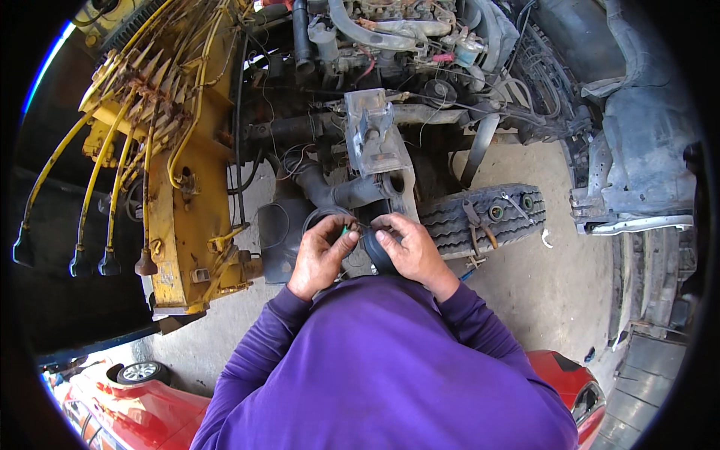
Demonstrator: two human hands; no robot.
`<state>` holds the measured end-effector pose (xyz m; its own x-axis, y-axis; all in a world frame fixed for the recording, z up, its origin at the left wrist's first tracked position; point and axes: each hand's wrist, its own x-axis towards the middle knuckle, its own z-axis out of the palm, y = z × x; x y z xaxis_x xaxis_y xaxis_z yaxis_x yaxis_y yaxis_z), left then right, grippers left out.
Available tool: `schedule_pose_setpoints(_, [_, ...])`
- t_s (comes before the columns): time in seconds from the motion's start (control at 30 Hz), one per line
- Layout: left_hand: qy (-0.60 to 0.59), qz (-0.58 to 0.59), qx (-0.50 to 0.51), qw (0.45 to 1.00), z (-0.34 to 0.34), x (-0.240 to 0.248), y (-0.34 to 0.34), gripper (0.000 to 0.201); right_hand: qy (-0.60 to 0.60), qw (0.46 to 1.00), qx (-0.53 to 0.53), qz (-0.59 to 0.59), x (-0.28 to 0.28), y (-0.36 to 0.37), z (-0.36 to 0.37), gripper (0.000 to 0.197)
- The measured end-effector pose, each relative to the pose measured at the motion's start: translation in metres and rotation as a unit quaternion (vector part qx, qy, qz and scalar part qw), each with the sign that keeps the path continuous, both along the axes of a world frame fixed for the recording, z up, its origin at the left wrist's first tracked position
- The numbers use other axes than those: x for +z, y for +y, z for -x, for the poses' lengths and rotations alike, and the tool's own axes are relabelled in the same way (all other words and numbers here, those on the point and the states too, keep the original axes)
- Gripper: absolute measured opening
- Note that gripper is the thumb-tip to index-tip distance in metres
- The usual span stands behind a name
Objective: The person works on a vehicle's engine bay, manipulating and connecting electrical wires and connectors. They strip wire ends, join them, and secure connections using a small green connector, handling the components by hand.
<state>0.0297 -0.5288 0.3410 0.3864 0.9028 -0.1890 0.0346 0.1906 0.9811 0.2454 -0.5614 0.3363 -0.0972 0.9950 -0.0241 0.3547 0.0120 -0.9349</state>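
In front of my chest, my left hand (322,255) is closed in a pinch on a small green piece (346,231), too small to name for certain. My right hand (412,251) is close beside it, thumb and forefinger pressed together; what they grip, if anything, is too small to make out. A thin dark strand seems to run between the fingertips. Below and between the hands lies a round black part (379,253). Just beyond them is a dark curved pipe (330,193) with an open end.
A worn tyre (450,217) at the right carries pliers (473,219), a wrench (517,208) and two small rings. A grey metal bracket (373,135) and an engine (397,34) stand ahead. At left is a yellow machine frame (184,232) with long levers (86,202). Red cars are behind.
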Motion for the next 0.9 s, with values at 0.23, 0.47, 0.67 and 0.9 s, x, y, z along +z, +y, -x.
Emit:
schedule_pose_setpoints(0.23, [-0.034,-0.009,-0.040,0.999,-0.003,0.003,0.000,0.025,0.006,0.997,0.051,-0.062,-0.009,0.002,0.001,0.032])
schedule_pose_setpoints(0.47, [0.045,-0.048,-0.046,0.997,-0.006,0.011,-0.006,0.025,0.035,0.999,0.016,0.021,-0.004,0.003,0.005,0.019])
schedule_pose_setpoints(0.67, [0.033,-0.067,-0.040,0.996,-0.007,0.006,-0.007,0.026,0.040,0.999,0.011,0.012,-0.007,0.004,0.006,0.017])
schedule_pose_setpoints(0.9, [0.055,-0.030,-0.036,0.997,-0.007,0.012,-0.008,0.027,0.062,0.998,0.017,-0.006,-0.001,0.002,0.006,0.025])
